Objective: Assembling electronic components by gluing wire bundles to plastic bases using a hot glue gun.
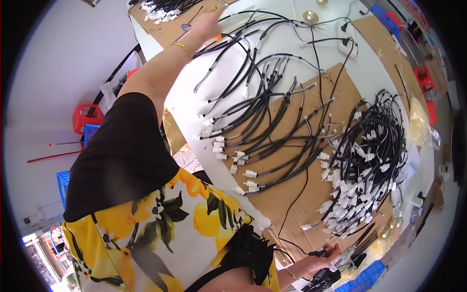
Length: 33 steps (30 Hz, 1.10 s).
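My left arm, with a gold bangle at the wrist, reaches to the far side of the table. There my left hand (pixel 208 25) is over the ends of some black cables (pixel 238 36); its fingers are too unclear to tell whether they grip anything. A small orange piece (pixel 217 37) shows just beside it. At the near right, my right hand (pixel 327 258) has its fingers closed round a dark handle-like piece (pixel 317 253) with a thin black cord running from it. Black cables with white connectors (pixel 250 173) lie fanned out between the hands.
A big heap of black cables with white plugs (pixel 360 160) covers the right side, on brown cardboard (pixel 296 209). Another cable bundle (pixel 160 12) lies at the far left. A white power strip (pixel 346 41) with plugs stands at the back; a blue crate (pixel 365 277) is near right.
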{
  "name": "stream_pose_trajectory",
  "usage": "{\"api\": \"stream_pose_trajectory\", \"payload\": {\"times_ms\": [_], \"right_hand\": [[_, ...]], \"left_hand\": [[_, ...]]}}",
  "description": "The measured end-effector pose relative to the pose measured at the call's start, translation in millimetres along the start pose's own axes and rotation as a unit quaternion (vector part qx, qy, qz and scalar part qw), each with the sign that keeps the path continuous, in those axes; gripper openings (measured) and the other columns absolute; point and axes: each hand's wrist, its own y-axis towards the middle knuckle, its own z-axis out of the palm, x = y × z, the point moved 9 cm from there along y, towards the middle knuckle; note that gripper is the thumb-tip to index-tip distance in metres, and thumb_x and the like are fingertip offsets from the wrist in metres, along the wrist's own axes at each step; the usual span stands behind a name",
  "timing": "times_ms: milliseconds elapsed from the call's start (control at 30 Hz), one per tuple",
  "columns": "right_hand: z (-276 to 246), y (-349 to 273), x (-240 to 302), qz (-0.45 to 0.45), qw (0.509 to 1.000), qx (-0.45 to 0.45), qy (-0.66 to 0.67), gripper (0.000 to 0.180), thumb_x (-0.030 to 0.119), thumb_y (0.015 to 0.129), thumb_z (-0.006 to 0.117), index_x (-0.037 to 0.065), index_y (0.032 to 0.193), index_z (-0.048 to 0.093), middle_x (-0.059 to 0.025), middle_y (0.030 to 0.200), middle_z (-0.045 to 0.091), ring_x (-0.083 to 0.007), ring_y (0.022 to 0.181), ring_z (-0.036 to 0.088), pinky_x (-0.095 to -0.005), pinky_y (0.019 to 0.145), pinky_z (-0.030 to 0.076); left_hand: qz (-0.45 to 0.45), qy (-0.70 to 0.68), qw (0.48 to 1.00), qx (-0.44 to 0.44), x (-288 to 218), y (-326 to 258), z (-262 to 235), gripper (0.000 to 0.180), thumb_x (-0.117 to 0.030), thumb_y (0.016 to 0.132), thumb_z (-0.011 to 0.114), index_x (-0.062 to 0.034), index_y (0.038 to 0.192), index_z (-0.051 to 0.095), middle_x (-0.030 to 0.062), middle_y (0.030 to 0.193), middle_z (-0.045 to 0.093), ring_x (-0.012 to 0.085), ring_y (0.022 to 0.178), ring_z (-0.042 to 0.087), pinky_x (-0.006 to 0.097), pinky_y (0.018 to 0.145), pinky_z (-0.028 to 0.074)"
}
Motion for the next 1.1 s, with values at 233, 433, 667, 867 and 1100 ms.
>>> {"api": "stream_pose_trajectory", "payload": {"times_ms": [233, 433, 667, 867, 1100], "right_hand": [[22, -6, -3, -0.003, 0.999, 0.026, -0.043, 0.020, 0.022, 0.080, 0.056, 0.003, 0.085, 0.057, 0.0010, 0.058, 0.039, -0.0090, 0.056, 0.036, -0.0216, 0.057, 0.028], [53, -24, 5, -0.008, 0.998, 0.047, -0.050, 0.018, 0.020, 0.082, 0.055, 0.002, 0.083, 0.056, 0.0025, 0.055, 0.039, -0.0082, 0.054, 0.036, -0.0214, 0.056, 0.029], [62, -19, 9, -0.044, 0.995, 0.037, -0.080, 0.018, 0.019, 0.080, 0.057, 0.003, 0.075, 0.053, 0.0013, 0.054, 0.041, -0.0085, 0.048, 0.034, -0.0223, 0.050, 0.028], [76, -29, 12, -0.023, 0.998, 0.007, -0.057, 0.016, 0.017, 0.081, 0.056, 0.004, 0.073, 0.052, 0.0020, 0.053, 0.041, -0.0077, 0.048, 0.034, -0.0208, 0.051, 0.026], [89, -29, 12, -0.017, 0.994, 0.012, -0.110, 0.024, 0.024, 0.084, 0.054, 0.001, 0.083, 0.057, 0.0024, 0.057, 0.041, -0.0071, 0.053, 0.036, -0.0208, 0.053, 0.031]], "left_hand": [[-0.032, 0.174, 0.978, 0.109, 80, -16, 46, 0.070, -0.005, 0.074, 0.057, -0.0280, 0.134, 0.028, 0.0062, 0.112, 0.055, 0.0254, 0.113, 0.046, 0.057, 0.089, 0.033], [0.094, 0.096, 0.985, 0.108, 72, -5, 56, 0.068, -0.008, 0.075, 0.059, -0.0266, 0.134, 0.031, 0.0073, 0.087, 0.057, 0.0263, 0.092, 0.053, 0.044, 0.081, 0.037], [0.125, -0.124, 0.974, 0.143, 76, 3, 53, 0.062, 0.000, 0.074, 0.058, -0.0204, 0.129, 0.040, 0.0106, 0.086, 0.056, 0.0258, 0.083, 0.055, 0.032, 0.074, 0.044], [0.099, -0.192, 0.975, 0.041, 86, 67, -17, 0.049, 0.001, 0.074, 0.058, -0.0116, 0.121, 0.049, 0.0068, 0.079, 0.053, 0.0193, 0.075, 0.054, 0.029, 0.067, 0.045], [-0.042, -0.275, 0.950, -0.144, 89, 185, -116, 0.052, -0.003, 0.066, 0.058, -0.0088, 0.117, 0.052, 0.0082, 0.065, 0.060, 0.0160, 0.057, 0.058, 0.028, 0.054, 0.048]]}}
